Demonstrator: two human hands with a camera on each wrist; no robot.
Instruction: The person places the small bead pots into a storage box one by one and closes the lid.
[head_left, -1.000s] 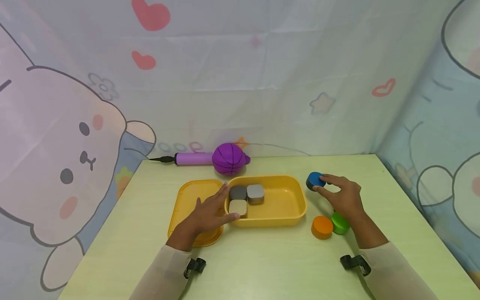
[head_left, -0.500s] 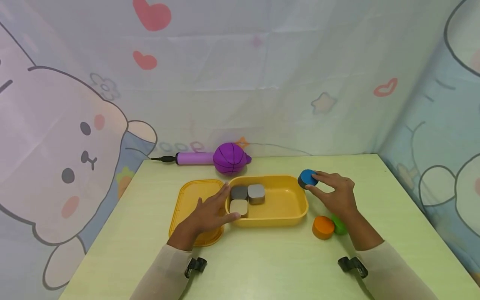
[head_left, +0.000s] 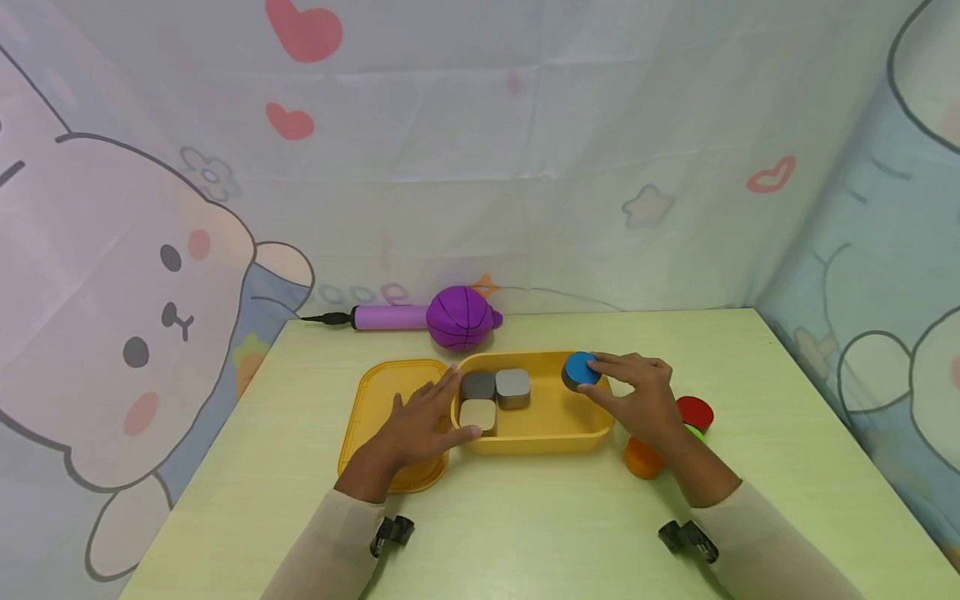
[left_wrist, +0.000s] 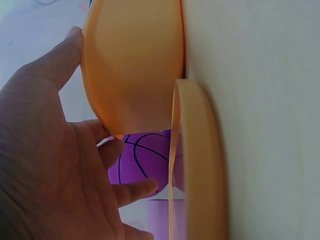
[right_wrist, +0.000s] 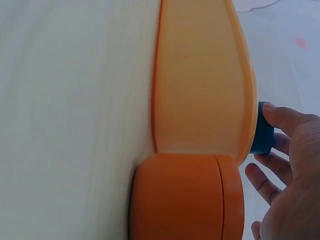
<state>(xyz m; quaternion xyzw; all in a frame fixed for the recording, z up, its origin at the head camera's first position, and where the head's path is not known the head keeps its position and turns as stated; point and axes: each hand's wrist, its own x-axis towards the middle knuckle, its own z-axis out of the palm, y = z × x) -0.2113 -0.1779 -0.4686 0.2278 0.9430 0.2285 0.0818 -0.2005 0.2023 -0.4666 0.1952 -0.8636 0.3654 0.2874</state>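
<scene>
My right hand [head_left: 640, 396] pinches a blue round block [head_left: 581, 371] between thumb and fingers, over the right end of a yellow rectangular box [head_left: 543, 446]. In the right wrist view the blue block [right_wrist: 262, 127] shows just above the box's rim. Inside the box's left end sit a dark grey block [head_left: 477, 385], a light grey block [head_left: 513, 387] and a cream block [head_left: 477, 414]. My left hand [head_left: 412, 427] is spread at the box's left end. Its thumb and index finger touch the rim [left_wrist: 90, 95] in the left wrist view, the other fingers extended.
Right of the box stand orange [head_left: 642, 458], green [head_left: 696, 432] and red [head_left: 694, 412] round blocks, partly behind the right hand and forearm. A yellow lid [head_left: 382, 392] lies under the left hand. Behind are a purple ball [head_left: 459, 318] and a purple pump [head_left: 390, 317].
My right hand has carried the blue block leftward, from right of the box to over its right end. The red block has come into sight. My left hand has stayed in place.
</scene>
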